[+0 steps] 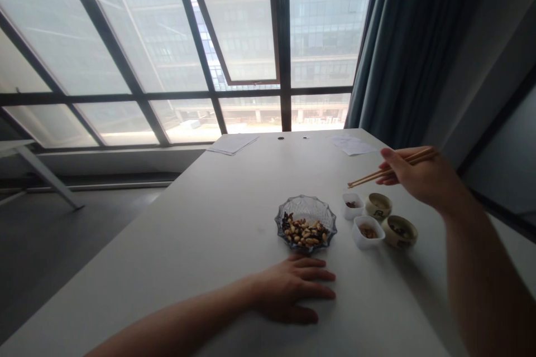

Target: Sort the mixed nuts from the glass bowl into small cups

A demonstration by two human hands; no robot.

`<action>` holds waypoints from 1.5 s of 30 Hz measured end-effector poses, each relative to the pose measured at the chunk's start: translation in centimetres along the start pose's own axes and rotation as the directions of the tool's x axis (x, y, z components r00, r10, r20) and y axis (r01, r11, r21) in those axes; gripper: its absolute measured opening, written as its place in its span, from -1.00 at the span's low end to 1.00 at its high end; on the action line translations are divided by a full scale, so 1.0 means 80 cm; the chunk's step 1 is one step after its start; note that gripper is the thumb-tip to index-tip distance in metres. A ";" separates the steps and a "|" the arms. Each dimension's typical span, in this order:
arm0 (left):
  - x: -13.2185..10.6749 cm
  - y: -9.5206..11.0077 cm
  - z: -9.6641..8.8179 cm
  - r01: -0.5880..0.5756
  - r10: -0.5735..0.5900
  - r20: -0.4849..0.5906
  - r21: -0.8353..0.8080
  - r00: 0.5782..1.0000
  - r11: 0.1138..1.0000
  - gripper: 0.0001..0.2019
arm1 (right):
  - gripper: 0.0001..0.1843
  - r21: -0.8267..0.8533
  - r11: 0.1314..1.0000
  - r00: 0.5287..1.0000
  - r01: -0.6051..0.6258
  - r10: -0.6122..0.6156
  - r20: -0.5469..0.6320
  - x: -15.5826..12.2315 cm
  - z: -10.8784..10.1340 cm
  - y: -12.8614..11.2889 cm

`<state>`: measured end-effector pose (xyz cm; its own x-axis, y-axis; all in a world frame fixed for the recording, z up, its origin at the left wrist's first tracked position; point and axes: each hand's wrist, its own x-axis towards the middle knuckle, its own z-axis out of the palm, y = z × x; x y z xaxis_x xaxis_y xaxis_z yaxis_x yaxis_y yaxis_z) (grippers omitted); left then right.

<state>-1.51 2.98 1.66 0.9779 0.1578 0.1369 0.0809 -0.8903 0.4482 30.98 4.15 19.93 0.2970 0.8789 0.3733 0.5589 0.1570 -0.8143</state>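
My right hand point(419, 175) grips a pair of wooden chopsticks point(372, 176), their tips close together above the small containers; whether a tiny piece sits between the tips is too small to tell. My left hand point(295, 290) lies flat on the table with fingers spread, just in front of a glass bowl point(312, 205). Inside the bowl are mixed nuts and dark pieces point(305, 232). To its right stand two white plastic cups point(363, 240) with small brown bits and two beige ceramic cups point(404, 237); the nearer ceramic one holds dark pieces.
The white table point(226, 217) reaches to the windows. Papers point(232, 144) lie at its far left and more sheets point(355, 145) at its far right. A dark curtain point(389, 50) hangs at the right, and another table point(19, 146) stands at the left.
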 end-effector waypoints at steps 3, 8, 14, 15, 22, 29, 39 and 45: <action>0.001 0.001 -0.003 0.000 0.000 0.010 0.001 1.000 1.000 -0.44 | -0.51 -0.089 0.993 0.993 -0.073 0.065 -0.095 0.011 -0.028 0.013; 0.003 0.004 -0.006 0.009 -0.009 0.030 0.015 1.000 1.000 -0.44 | -0.60 -0.057 0.971 0.972 -0.231 0.227 -0.067 0.037 -0.035 0.052; 0.003 0.004 -0.008 0.012 -0.013 0.040 0.024 0.999 1.000 -0.43 | -0.54 -0.074 0.970 0.973 -0.230 0.229 -0.020 0.050 -0.029 0.069; 0.003 0.004 -0.007 0.011 -0.012 0.038 0.025 0.999 1.000 -0.43 | -0.54 -0.053 0.978 0.980 -0.200 0.199 -0.025 0.047 -0.027 0.064; 0.003 0.004 -0.007 0.013 -0.013 0.031 0.007 0.999 1.000 -0.43 | -0.45 0.172 0.985 0.946 -0.016 -0.041 0.321 0.011 0.021 0.014; 0.003 0.004 -0.006 0.006 -0.005 0.021 -0.002 1.000 1.000 -0.44 | -0.52 0.092 0.988 0.756 0.124 -0.154 0.637 -0.011 0.071 0.000; 0.002 0.003 -0.005 0.000 -0.001 0.021 0.014 1.000 1.000 -0.44 | -0.51 0.084 0.983 0.707 0.162 -0.175 0.686 -0.011 0.088 0.005; 0.002 0.004 -0.006 0.002 -0.002 0.016 0.004 1.000 1.000 -0.45 | -0.53 0.102 0.986 0.754 0.132 -0.167 0.636 -0.009 0.076 0.003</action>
<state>-1.39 2.95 2.22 0.9807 0.1525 0.1221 0.0832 -0.8917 0.4450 26.22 6.30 16.75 -0.3615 0.9226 0.1347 0.5108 0.3168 -0.7992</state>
